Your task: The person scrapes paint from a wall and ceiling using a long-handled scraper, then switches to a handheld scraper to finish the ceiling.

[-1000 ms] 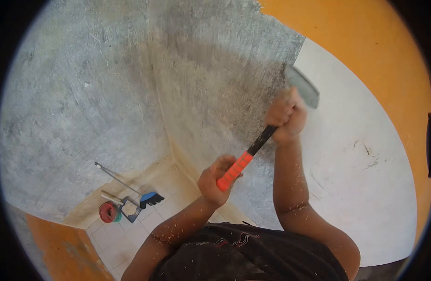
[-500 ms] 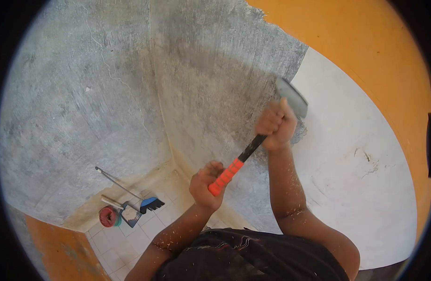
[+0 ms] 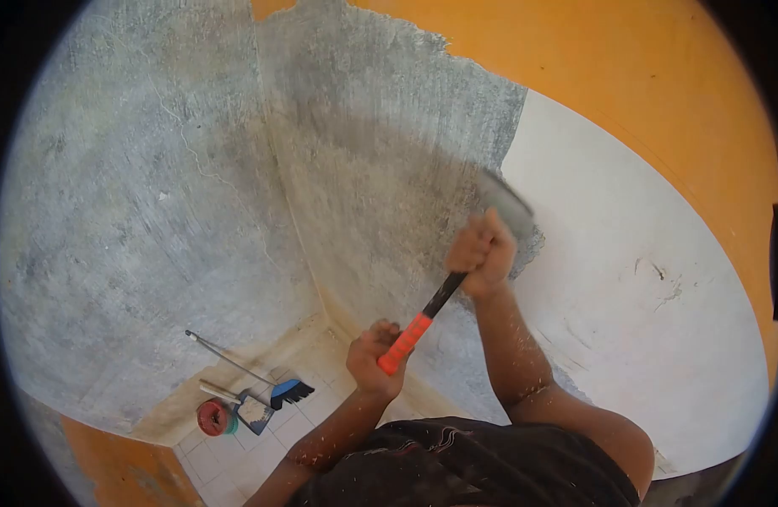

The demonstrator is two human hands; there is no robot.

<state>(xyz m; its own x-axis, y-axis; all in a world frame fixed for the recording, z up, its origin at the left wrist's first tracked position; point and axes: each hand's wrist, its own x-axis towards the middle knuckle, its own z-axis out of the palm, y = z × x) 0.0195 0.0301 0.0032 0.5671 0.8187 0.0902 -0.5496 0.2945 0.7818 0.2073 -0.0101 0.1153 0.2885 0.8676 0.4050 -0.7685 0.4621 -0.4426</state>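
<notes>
A long-handled tool with a wide grey blade (image 3: 511,205) lies against the wall where bare grey plaster (image 3: 389,194) meets white coating (image 3: 617,237). The blade is blurred. My right hand (image 3: 482,252) is wrapped round the upper black part of the handle (image 3: 445,296), just below the blade. Lower down, my left hand (image 3: 375,359) closes round the end of the red grip (image 3: 405,343). Light flakes dot both forearms.
On the tiled floor (image 3: 237,466) at lower left are a red container (image 3: 213,417), a dustpan (image 3: 254,412) holding pale debris and a blue-and-black broom (image 3: 289,392). Orange paint (image 3: 609,59) covers the wall's upper right.
The blade and both hands remain together on the tool; blade and right hand sit slightly lower and further left in view. The whole view has shifted, with the floor items appearing lower and further right.
</notes>
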